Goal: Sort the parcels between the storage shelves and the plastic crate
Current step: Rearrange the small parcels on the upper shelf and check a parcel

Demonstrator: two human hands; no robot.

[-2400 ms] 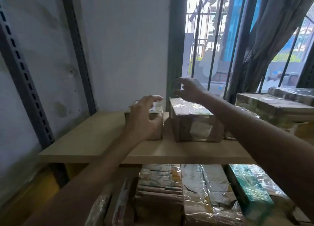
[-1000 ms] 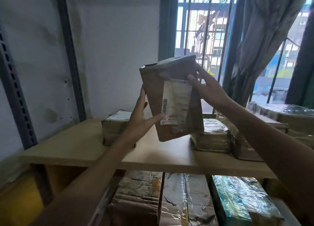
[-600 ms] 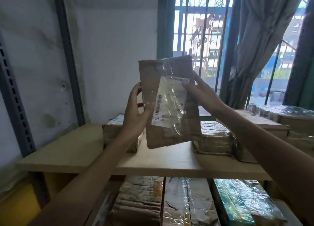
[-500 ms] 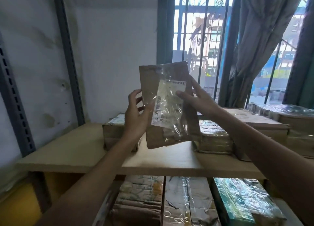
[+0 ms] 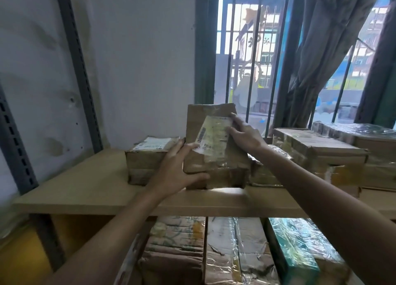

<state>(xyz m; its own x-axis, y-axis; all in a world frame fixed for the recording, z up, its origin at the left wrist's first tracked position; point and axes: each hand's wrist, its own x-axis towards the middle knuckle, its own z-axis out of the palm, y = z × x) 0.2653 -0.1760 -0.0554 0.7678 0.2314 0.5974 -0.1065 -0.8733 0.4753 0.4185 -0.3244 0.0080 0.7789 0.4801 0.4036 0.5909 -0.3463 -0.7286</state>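
A brown cardboard parcel (image 5: 214,169) with a white label under clear tape stands tilted on the wooden shelf (image 5: 85,186), its lower edge on the board. My left hand (image 5: 177,167) grips its lower left corner. My right hand (image 5: 244,134) presses on its right side, fingers on the label. A smaller brown parcel (image 5: 147,158) with a white label lies just to its left. The plastic crate is not in view.
More taped parcels (image 5: 317,154) are stacked to the right on the same shelf. Wrapped parcels (image 5: 235,250) and a green box (image 5: 297,248) fill the shelf below. Grey slotted uprights (image 5: 79,66) stand at left, a barred window (image 5: 246,55) and curtain behind.
Both hands lifted the parcel off the shelf, turned it upright with the label facing me, and have now lowered it until its bottom edge rests on the shelf.
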